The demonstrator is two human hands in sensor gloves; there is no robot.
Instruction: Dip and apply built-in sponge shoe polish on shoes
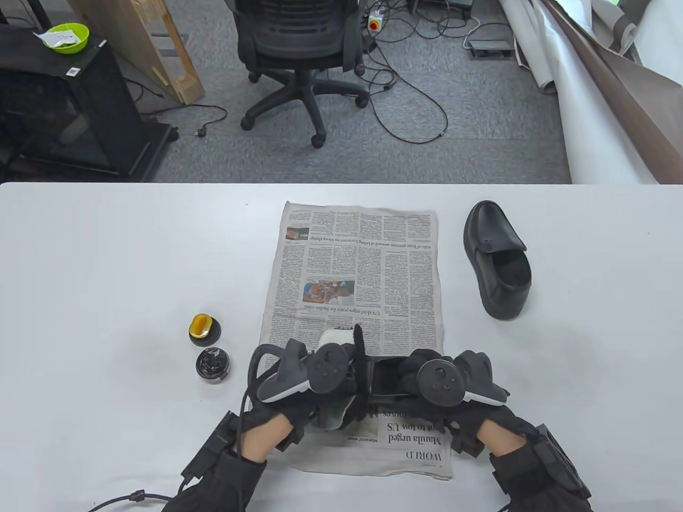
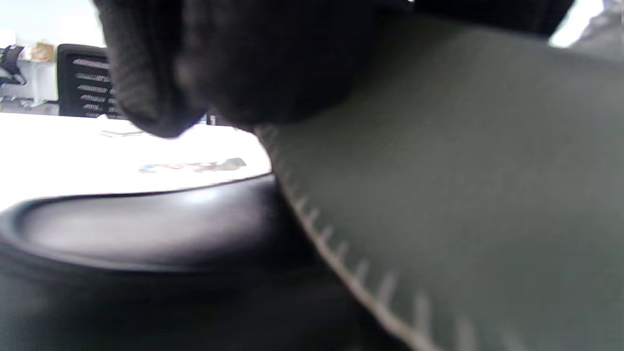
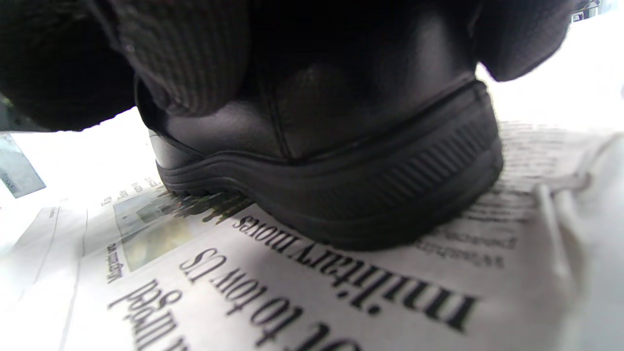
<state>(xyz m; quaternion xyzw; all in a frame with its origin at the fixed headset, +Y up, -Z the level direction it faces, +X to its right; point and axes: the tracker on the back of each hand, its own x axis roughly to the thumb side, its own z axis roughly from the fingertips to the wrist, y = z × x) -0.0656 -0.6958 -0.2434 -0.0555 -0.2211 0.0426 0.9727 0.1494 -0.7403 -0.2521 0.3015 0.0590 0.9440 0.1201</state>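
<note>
The right hand's fingers [image 3: 195, 58] curl over the heel of a black shoe [image 3: 341, 161], gripping it; the right wrist view shows that heel and its ribbed sole resting on the newspaper [image 3: 341, 302]. The left hand's fingers [image 2: 146, 73] press a grey-green cloth [image 2: 463, 195] with a stitched edge against the shoe's glossy black upper; how far they curl round the cloth cannot be told. From above, the cloth shows only as a pale patch beside the left hand [image 1: 304, 378], and the right hand [image 1: 443, 381] covers most of the shoe, so the grip reads only in the wrist views.

The shoe sits at the near end of the newspaper, close to the near edge of the white surface [image 1: 106, 266]. The newspaper runs from that edge toward the middle. A second black shoe [image 1: 499, 261] stands right of the paper, apart from it. Left of the paper, near the left hand, lie the open polish tin [image 1: 212, 364] and, just beyond it, the sponge applicator lid [image 1: 204, 328] with its yellow top.

Past the far edge is grey carpet with an office chair [image 1: 299, 48], trailing cables, a black cabinet [image 1: 69, 106] bearing a green bowl [image 1: 66, 37], a wooden frame and pale rolled sheets at the right.
</note>
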